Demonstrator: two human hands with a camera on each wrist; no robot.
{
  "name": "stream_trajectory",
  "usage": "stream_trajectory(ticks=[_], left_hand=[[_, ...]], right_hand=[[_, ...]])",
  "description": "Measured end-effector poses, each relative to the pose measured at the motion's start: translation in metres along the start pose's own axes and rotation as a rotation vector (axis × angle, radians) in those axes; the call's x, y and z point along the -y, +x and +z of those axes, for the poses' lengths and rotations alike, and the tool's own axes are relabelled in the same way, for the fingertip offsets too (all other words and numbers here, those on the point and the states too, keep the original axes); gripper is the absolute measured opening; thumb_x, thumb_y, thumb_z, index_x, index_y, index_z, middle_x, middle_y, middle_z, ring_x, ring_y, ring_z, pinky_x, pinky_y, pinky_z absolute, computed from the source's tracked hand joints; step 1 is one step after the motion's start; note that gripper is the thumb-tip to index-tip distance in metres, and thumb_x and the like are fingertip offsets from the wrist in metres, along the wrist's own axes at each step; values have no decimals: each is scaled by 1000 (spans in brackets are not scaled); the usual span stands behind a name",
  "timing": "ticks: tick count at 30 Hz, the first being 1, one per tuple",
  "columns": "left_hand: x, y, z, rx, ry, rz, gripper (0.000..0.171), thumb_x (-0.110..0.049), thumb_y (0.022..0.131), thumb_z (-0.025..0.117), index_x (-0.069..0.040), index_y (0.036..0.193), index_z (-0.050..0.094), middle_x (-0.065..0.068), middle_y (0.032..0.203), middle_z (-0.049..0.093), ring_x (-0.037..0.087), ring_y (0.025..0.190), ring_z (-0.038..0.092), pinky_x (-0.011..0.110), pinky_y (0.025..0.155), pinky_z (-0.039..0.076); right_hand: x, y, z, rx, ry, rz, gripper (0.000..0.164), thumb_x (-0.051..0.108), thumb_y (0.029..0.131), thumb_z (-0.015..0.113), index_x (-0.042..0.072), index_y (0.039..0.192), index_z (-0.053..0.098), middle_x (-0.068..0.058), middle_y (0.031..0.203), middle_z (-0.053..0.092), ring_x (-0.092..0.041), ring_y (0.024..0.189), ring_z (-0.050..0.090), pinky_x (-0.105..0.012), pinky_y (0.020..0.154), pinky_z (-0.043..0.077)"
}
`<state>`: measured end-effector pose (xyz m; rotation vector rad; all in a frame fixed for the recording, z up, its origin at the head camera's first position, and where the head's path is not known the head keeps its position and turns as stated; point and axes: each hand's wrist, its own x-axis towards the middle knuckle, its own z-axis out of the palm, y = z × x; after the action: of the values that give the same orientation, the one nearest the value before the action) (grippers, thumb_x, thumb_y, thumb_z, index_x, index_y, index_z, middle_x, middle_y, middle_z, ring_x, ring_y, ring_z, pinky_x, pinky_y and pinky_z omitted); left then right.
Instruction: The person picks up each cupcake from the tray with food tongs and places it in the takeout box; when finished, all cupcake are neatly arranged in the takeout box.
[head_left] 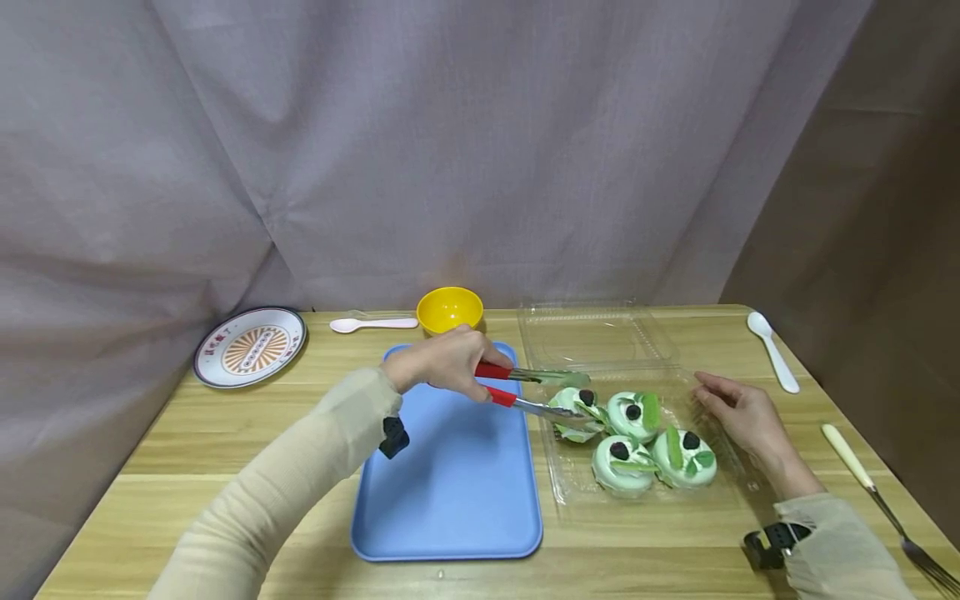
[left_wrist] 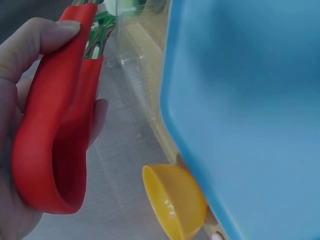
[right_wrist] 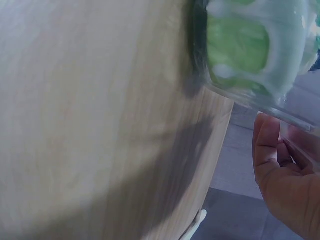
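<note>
Red-handled tongs (head_left: 525,390) — gripped in left hand (head_left: 442,362) fingers — close around green cake (head_left: 576,412).

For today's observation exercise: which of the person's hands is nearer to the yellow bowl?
Left. The left hand holds red tongs just in front of the yellow bowl; the right hand rests by the clear box, far right.

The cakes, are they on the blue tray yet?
Not yet. The clear box is open. The left hand holds red tongs round the first green cake; the right hand touches the box. All four cakes remain inside; the blue tray holds none.
</note>
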<state>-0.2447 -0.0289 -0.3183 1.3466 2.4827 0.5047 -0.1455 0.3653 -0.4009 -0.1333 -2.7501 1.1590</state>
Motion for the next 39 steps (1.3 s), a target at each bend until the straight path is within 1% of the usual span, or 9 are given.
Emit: stream_trajectory(ticks=[5, 9, 15, 17, 19, 22, 26, 31, 39], left_hand=[[4, -1, 7, -30, -23, 10, 47, -18, 77, 74, -8, 123, 69, 5, 97, 76, 7, 70, 57, 16, 61, 45], [7, -2, 12, -48, -56, 7, 48, -19, 77, 75, -7, 124, 68, 8, 102, 76, 8, 68, 55, 17, 58, 43], [9, -3, 17, -82, -94, 11, 50, -18, 76, 76, -6, 124, 68, 10, 107, 75, 14, 73, 59, 17, 60, 44], [9, -3, 18, -90, -96, 18, 50, -19, 76, 76, -6, 124, 68, 11, 107, 75, 17, 75, 60, 18, 61, 44], [8, -3, 18, -93, -87, 24, 50, -19, 76, 76, -6, 123, 68, 10, 107, 75, 16, 76, 60, 18, 62, 43], [7, -3, 16, -83, -65, 20, 50, -20, 75, 76, -7, 123, 69, 7, 104, 76, 12, 71, 58, 17, 60, 42], [2, -3, 10, -54, -33, 4, 51, -21, 76, 76, -8, 124, 68, 5, 100, 77, 7, 67, 54, 17, 58, 41], [-2, -4, 4, -20, 5, -9, 51, -22, 77, 75, -9, 125, 68, 4, 100, 77, 5, 67, 53, 15, 59, 41], [-8, -7, -3, -3, 35, -4, 49, -20, 76, 76, -8, 123, 69, 4, 96, 76, 7, 70, 56, 15, 60, 44]], right_hand=[[-1, 0, 0, -3, -7, -5, 42, 10, 101, 47, -15, 134, 48, -38, 129, 53, 27, 81, 39, -6, 65, 45], [-1, 0, 0, -5, -11, -8, 41, 10, 101, 48, -15, 133, 49, -38, 128, 53, 26, 80, 40, -6, 65, 46], [-3, 1, 0, -7, -15, -11, 42, 12, 101, 48, -16, 132, 49, -39, 128, 53, 27, 80, 39, -6, 64, 45], [-3, 2, -1, -8, -12, -11, 42, 13, 101, 48, -16, 133, 49, -39, 128, 53, 28, 80, 39, -6, 65, 44], [-3, 1, -1, -11, -15, -12, 42, 12, 101, 48, -15, 133, 49, -39, 129, 52, 28, 81, 39, -5, 65, 44], [-3, 1, 0, -8, -9, -10, 42, 13, 101, 48, -15, 133, 49, -38, 129, 52, 29, 81, 38, -4, 65, 44], [-3, 0, 0, -8, -5, -4, 43, 13, 101, 49, -15, 133, 49, -38, 129, 53, 29, 81, 39, -4, 66, 44], [-2, -1, 0, -7, -7, -4, 42, 13, 101, 49, -14, 133, 49, -37, 128, 54, 28, 81, 40, -4, 66, 44], [1, -2, -1, -6, -13, -3, 42, 13, 101, 48, -14, 134, 49, -37, 128, 54, 29, 81, 39, -4, 66, 44]])
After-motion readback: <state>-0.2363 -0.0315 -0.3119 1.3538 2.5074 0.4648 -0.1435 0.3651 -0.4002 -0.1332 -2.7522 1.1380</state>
